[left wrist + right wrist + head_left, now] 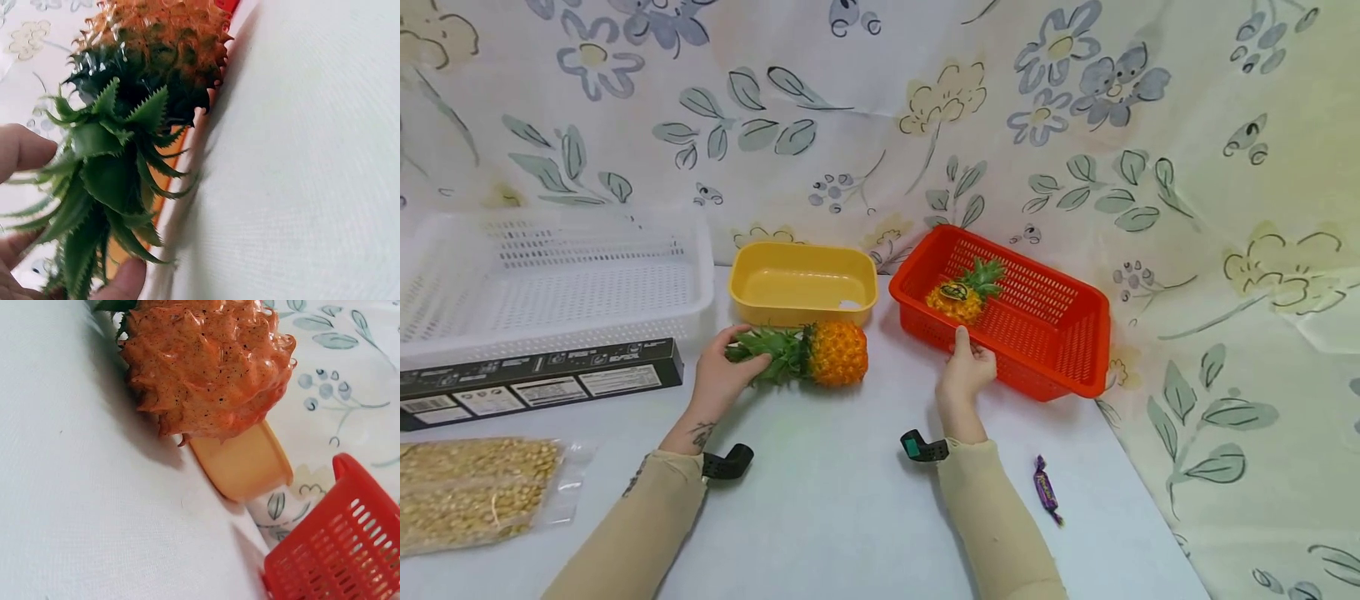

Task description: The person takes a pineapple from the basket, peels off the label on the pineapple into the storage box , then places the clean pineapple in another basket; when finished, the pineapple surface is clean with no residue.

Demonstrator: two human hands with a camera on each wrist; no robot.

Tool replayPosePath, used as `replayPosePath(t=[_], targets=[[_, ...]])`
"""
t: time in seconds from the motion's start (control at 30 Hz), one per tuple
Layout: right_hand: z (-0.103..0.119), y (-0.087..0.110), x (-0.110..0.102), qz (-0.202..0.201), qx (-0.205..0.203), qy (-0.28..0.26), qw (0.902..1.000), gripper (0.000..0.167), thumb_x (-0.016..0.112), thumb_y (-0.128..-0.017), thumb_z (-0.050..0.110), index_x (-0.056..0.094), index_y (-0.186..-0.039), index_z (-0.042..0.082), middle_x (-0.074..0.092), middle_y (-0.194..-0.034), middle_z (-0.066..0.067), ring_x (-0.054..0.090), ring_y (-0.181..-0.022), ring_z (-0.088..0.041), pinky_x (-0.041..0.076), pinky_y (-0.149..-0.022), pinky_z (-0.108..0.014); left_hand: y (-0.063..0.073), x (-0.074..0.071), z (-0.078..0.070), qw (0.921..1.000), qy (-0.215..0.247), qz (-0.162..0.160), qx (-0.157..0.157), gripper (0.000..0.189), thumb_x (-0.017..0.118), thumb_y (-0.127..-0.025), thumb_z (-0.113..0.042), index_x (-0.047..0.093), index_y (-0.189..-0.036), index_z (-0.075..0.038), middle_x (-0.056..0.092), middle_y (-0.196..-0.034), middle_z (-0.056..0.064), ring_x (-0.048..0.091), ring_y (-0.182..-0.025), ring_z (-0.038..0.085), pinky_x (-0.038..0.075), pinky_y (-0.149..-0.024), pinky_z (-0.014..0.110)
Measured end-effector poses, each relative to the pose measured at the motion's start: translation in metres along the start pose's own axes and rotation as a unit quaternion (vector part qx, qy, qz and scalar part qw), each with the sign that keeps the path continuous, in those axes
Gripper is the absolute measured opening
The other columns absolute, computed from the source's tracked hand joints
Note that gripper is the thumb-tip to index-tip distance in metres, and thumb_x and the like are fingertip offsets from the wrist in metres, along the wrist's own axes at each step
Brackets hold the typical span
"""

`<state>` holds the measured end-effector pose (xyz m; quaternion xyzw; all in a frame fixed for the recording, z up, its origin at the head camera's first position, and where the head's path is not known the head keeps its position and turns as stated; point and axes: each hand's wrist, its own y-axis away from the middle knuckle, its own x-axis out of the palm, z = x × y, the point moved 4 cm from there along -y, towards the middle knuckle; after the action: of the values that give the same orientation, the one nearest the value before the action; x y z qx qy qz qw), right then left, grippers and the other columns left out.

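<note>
My left hand (718,371) grips the leafy crown of an orange pineapple (838,354) lying on its side in front of the yellow tray. In the left wrist view, fingers and thumb stand around the green leaves (106,181). At the near wall of a red perforated basket (1022,367), my right hand (966,373) holds the rim, thumb up against it and the other fingers curled. Inside the basket's left end lies a smaller pineapple (955,302) with a dark label. The right wrist view shows the larger pineapple's spiky body (209,369), but not the hand.
Behind the larger pineapple stands a yellow tray (805,317). To the left are a white perforated basket (625,321), a long black box (542,379) and a clear bag of pale grains (475,492). A purple-wrapped candy (1045,490) lies at right. Floral cloth (880,125) hangs behind.
</note>
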<state>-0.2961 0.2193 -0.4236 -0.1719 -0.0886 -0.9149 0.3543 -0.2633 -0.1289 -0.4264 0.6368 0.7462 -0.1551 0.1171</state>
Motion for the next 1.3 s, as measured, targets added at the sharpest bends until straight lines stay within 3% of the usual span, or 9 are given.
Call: replayPosePath(t=[0.17, 0.27, 0.43, 0.6, 0.77, 0.87, 1.07, 1.3], targets=[[0.004, 0.000, -0.001, -0.009, 0.004, 0.000, 1.0000, 0.022, 0.069, -0.083, 0.016, 0.049, -0.077, 0.009, 0.055, -0.067, -0.013, 0.046, -0.048, -0.012, 0.040, -0.046, -0.022, 0.007, 0.000, -0.019, 0.9978, -0.064, -0.008, -0.015, 0.072, 0.062, -0.084, -0.026, 0.029, -0.142, -0.001, 0.031, -0.141, 0.027, 0.032, -0.127, 0.043, 0.034, -0.098, 0.058], [0.005, -0.001, -0.001, -0.009, 0.004, 0.002, 0.9999, 0.021, 0.069, -0.083, 0.016, 0.050, -0.078, 0.009, 0.054, -0.067, -0.014, 0.046, -0.048, -0.013, 0.041, -0.047, -0.024, 0.015, 0.002, -0.038, 0.9919, -0.123, -0.029, -0.011, 0.074, 0.060, -0.083, -0.034, 0.029, -0.141, -0.003, 0.027, -0.140, 0.029, 0.028, -0.126, 0.045, 0.033, -0.094, 0.059], [0.006, -0.003, 0.000, -0.002, 0.012, 0.005, 0.9999, 0.022, 0.068, -0.084, 0.016, 0.048, -0.079, 0.009, 0.053, -0.067, -0.011, 0.046, -0.050, -0.018, 0.041, -0.048, -0.024, 0.021, 0.018, -0.080, 0.9714, -0.225, -0.059, 0.045, 0.075, 0.063, -0.079, -0.047, 0.037, -0.137, -0.008, 0.034, -0.134, 0.024, 0.032, -0.118, 0.043, 0.036, -0.081, 0.060], [0.005, -0.003, -0.001, -0.003, 0.022, 0.005, 0.9997, 0.024, 0.069, -0.083, 0.016, 0.046, -0.080, 0.009, 0.054, -0.070, -0.013, 0.046, -0.052, -0.019, 0.042, -0.051, -0.026, 0.012, 0.051, -0.109, 0.9444, -0.318, -0.017, 0.083, 0.083, 0.063, -0.073, -0.058, 0.039, -0.136, -0.011, 0.041, -0.126, 0.019, 0.038, -0.110, 0.038, 0.037, -0.082, 0.057], [0.004, -0.002, 0.000, 0.004, 0.033, 0.004, 0.9994, 0.022, 0.068, -0.084, 0.016, 0.048, -0.082, 0.009, 0.054, -0.071, -0.010, 0.047, -0.053, -0.015, 0.043, -0.051, -0.024, 0.000, 0.085, -0.108, 0.9137, -0.395, 0.039, 0.085, 0.090, 0.059, -0.069, -0.069, 0.038, -0.136, -0.013, 0.042, -0.120, 0.019, 0.038, -0.105, 0.037, 0.034, -0.085, 0.059], [0.002, -0.001, 0.000, 0.008, 0.039, 0.012, 0.9991, 0.022, 0.069, -0.083, 0.019, 0.049, -0.084, 0.009, 0.053, -0.070, -0.007, 0.046, -0.052, -0.011, 0.043, -0.051, -0.021, -0.003, 0.096, -0.102, 0.9026, -0.418, 0.057, 0.084, 0.095, 0.062, -0.066, -0.072, 0.037, -0.136, -0.012, 0.042, -0.119, 0.020, 0.038, -0.107, 0.039, 0.031, -0.088, 0.062], [0.001, 0.000, -0.001, 0.007, 0.038, 0.012, 0.9992, 0.022, 0.070, -0.083, 0.019, 0.050, -0.084, 0.009, 0.054, -0.070, -0.006, 0.047, -0.053, -0.011, 0.045, -0.052, -0.022, 0.000, 0.103, -0.095, 0.8949, -0.430, 0.077, 0.089, 0.093, 0.071, -0.063, -0.063, 0.038, -0.134, -0.011, 0.043, -0.117, 0.020, 0.038, -0.107, 0.042, 0.028, -0.090, 0.068], [0.005, 0.000, 0.000, -0.001, 0.029, 0.009, 0.9995, 0.021, 0.069, -0.083, 0.016, 0.050, -0.081, 0.009, 0.053, -0.065, -0.004, 0.046, -0.050, -0.010, 0.042, -0.048, -0.020, 0.003, 0.102, -0.093, 0.8866, -0.441, 0.083, 0.111, 0.088, 0.073, -0.062, -0.058, 0.041, -0.130, -0.011, 0.046, -0.110, 0.017, 0.039, -0.103, 0.041, 0.029, -0.088, 0.065]])
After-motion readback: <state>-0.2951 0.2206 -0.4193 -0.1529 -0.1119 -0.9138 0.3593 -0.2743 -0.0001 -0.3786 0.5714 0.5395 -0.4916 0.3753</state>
